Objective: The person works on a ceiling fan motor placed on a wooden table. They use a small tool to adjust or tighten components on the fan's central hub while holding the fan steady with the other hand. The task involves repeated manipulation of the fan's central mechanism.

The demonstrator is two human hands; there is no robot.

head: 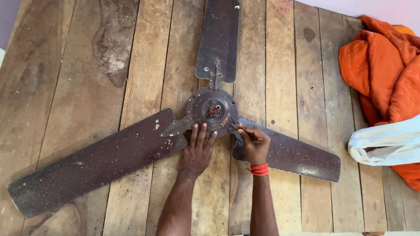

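A dusty brown ceiling fan lies flat on a wooden plank surface [87, 65]. Its round motor hub [211, 110] sits at the centre, with three blades: one pointing away [218, 37], one to the lower left [94, 164], one to the lower right [293, 155]. My left hand [197, 150] rests flat with fingers spread, fingertips against the hub's near edge. My right hand [253, 142], with a red thread at the wrist, pinches at the bracket [234, 126] where the right blade joins the hub. Whether it holds a small part I cannot see.
An orange cloth [385, 65] is bunched at the right edge, with a white cloth [387, 142] lying over its lower part. A pale wall runs along the top right corner.
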